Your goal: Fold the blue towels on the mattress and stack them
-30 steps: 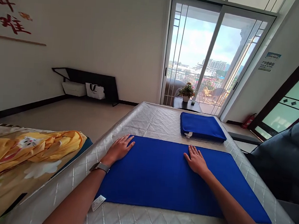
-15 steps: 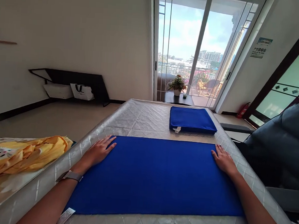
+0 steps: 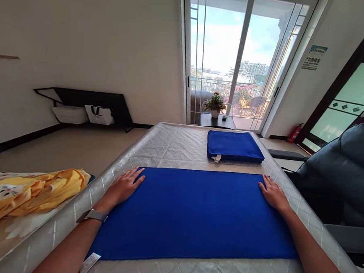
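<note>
Left hand and right hand flat (both palm-down), well apart

No wording could be read. The wall notice bore what looked like round prohibition symbols; print on the white label of the blue cloth and on the white bag was too small.

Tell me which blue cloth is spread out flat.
The nearer cloth, with your left hand and right hand at its far corners; the farther cloth lies folded.
</note>
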Demonstrator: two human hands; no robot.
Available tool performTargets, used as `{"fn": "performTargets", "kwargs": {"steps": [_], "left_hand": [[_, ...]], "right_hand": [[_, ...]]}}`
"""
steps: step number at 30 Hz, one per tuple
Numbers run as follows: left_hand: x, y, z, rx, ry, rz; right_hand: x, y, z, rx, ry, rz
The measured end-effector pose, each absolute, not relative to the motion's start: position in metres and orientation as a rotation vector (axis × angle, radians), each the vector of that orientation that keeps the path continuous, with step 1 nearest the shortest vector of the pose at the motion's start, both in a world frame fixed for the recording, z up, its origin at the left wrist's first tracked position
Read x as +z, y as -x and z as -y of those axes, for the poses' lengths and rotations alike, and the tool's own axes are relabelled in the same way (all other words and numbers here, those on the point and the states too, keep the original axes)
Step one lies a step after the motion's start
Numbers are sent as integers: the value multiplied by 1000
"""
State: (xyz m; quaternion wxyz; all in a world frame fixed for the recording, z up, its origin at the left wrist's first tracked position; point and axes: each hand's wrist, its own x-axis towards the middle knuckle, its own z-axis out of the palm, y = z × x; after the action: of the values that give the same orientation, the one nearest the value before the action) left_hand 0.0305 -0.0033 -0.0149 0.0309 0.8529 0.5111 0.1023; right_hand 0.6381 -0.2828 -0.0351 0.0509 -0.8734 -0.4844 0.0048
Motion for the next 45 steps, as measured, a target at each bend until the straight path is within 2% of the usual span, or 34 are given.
{"fn": "performTargets", "kwargs": {"steps": [6, 10, 16, 20, 25, 39, 45], "left_hand": [[-12, -35, 14, 338, -2629, -1602], [-12, -37, 21, 383, -2633, -1599], [-12, -39, 24, 417, -2622, -1616], [-13, -39, 24, 411, -2632, -1598], [-12, -40, 26, 439, -2634, -1609], [-15, -39, 23, 472, -2637, -1595], [-13, -39, 24, 467, -2624, -1592]], "right_hand": [[-29, -637, 284, 9, 2662, 1445], [-14, -601, 261, -48, 2646, 1464], [24, -432, 200, 39, 2389, 1821], [33, -305, 165, 281, 2113, 2006], [24, -222, 133, 426, 1982, 2023], [9, -215, 122, 355, 1985, 1993], [9, -263, 135, 385, 2122, 1972]]}}
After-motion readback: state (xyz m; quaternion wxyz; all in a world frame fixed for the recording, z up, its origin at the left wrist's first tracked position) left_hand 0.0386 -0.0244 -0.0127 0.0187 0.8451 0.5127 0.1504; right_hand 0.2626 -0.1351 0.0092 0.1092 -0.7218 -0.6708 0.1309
